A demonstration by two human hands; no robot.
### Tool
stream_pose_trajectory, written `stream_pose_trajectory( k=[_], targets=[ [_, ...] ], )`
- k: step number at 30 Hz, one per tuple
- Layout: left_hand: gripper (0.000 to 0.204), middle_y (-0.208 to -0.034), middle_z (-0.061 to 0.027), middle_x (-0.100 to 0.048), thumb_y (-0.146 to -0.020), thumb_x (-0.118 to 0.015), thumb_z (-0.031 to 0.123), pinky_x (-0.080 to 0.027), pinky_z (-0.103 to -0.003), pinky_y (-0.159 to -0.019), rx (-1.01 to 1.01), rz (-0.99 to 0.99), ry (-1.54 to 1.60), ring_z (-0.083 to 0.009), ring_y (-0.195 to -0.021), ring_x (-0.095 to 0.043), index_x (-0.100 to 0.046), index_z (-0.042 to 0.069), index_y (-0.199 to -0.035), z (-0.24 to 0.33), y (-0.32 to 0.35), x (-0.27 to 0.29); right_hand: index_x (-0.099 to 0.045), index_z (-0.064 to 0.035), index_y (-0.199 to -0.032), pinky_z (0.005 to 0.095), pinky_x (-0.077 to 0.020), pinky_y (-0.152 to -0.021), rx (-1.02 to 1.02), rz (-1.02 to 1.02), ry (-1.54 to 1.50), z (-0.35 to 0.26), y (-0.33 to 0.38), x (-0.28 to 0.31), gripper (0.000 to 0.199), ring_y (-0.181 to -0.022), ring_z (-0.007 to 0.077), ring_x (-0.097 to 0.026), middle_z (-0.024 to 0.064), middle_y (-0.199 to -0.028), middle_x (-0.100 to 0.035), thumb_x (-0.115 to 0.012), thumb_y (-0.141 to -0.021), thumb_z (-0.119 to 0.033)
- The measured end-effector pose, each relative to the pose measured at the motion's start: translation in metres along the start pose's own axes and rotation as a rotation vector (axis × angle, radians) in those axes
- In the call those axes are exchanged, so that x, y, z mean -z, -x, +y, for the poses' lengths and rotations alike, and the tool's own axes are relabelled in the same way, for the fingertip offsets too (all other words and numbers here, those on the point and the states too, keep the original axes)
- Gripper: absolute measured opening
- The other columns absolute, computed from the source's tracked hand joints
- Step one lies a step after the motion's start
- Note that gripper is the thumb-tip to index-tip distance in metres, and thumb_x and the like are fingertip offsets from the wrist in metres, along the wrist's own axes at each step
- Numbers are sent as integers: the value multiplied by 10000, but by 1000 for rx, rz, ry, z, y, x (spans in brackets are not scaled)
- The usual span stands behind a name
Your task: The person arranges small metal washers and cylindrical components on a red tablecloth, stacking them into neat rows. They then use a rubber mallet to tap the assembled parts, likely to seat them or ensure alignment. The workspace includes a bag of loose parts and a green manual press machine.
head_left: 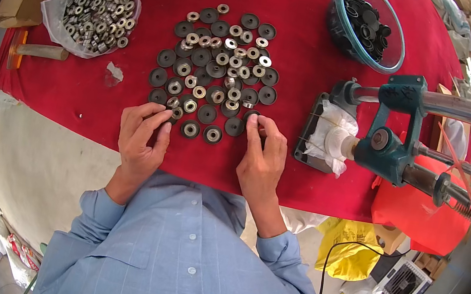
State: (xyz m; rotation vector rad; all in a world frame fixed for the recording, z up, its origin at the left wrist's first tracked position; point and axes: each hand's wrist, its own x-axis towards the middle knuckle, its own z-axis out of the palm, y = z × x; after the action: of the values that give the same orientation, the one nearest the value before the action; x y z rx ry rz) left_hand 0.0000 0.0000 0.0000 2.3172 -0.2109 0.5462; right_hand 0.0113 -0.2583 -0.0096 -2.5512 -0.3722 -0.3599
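Note:
Small metal ring bearings (212,135) and round black caps (207,113) are spread over a red cloth, with several bearings seated inside caps and others lying loose on top. My left hand (143,138) is at the near left edge of the spread. Its thumb and fingertips close on the rim of a black cap (176,114) with a bearing in it. At the near right edge, my right hand (263,160) pinches another black cap (251,113), partly hidden under the fingertips.
A clear bag of bearings (100,14) stands at the far left, beside a hammer (43,51). A clear tub (368,27) of black caps sits far right. A green hand press (393,128) with a cloth-wrapped base (332,134) is right of my right hand.

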Motion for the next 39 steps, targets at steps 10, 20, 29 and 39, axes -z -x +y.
stream_pose_trajectory(
  k=[10,20,29,39],
  targets=[
    [342,-1142,-92,-727,-835,-839,-44,-536,-395,-847,-30,-40,-42,-290,-1003,-649,-790,39,-1163,7,-12,4,-680,-44,-1454,435,-481,-976,-72,45,127,-23,-1,1,602,-1205,314,-645,140,-1396,-644,-660,-866,83],
    [342,-1044,-22,-735,-787,-883,17,-486,-385,-795,-103,10,-101,-234,-921,-642,-813,104,-1110,2,-19,-8,-759,-104,-1205,427,-461,-924,28,153,-32,-26,-40,-1,313,-1077,252,-655,35,-1175,-719,-799,-896,-79],
    [312,-1073,-109,-736,-797,-803,-121,-597,-333,-801,53,97,73,-224,-968,-716,-760,43,-1058,-1,-14,22,-753,-114,-1098,419,-432,-899,82,118,82,-30,-52,-16,224,-1029,227,-656,19,-1138,-708,-841,-899,-166],
    [332,-1033,-68,-716,-772,-856,-73,-531,-378,-741,-68,35,-10,-257,-880,-661,-781,60,-1067,-1,-16,3,-721,-95,-1046,427,-450,-898,136,92,-4,-25,-52,-15,191,-1001,228,-671,35,-1150,-712,-827,-889,-109]
  ],
)
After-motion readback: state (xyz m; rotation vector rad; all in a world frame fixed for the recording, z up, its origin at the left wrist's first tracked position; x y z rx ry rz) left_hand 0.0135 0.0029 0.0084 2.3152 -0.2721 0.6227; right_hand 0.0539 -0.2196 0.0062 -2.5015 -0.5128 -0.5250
